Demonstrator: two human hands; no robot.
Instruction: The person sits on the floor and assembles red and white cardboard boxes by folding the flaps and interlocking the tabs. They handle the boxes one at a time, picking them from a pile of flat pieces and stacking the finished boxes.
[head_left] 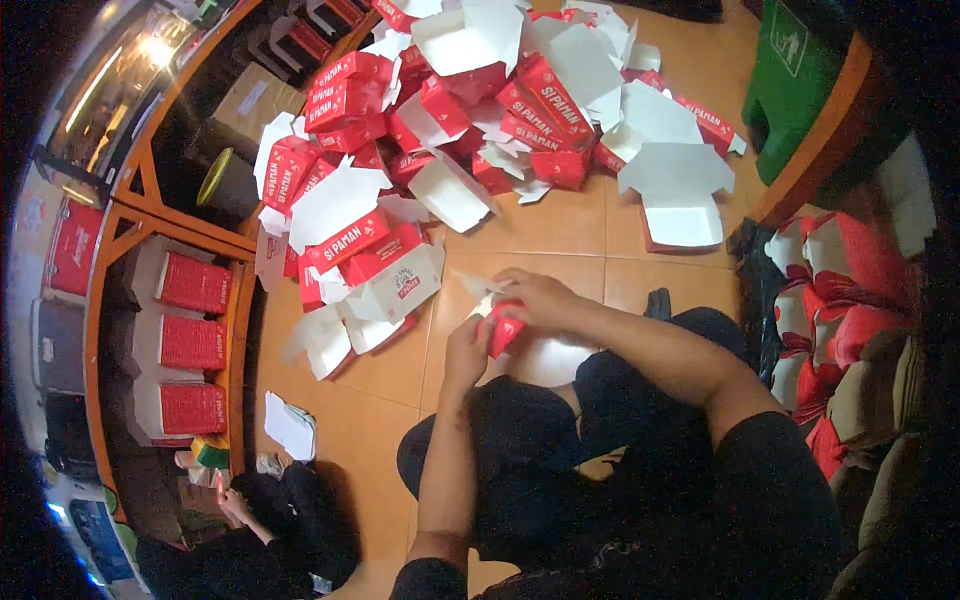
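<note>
Above my crossed legs, a red and white cardboard food box (506,336) is held between both hands. My left hand (466,350) grips its left side with closed fingers. My right hand (540,298) bends over its top and far side, slightly blurred. Part of the box is hidden by my fingers. A pale white panel (548,362) shows just below it; I cannot tell whether it belongs to the same box. Beyond my hands, a large heap of folded red and white boxes (540,115) covers the floor. One open-lidded box (683,218) sits at the heap's right edge.
Wooden shelving (236,340) on the left carries stacked red cartons (192,345). Another person's hand (238,508) is at the lower left, near white sheets (290,428) on the tiled floor. Flat red and white cartons (830,290) stand at right, below a green panel (790,90).
</note>
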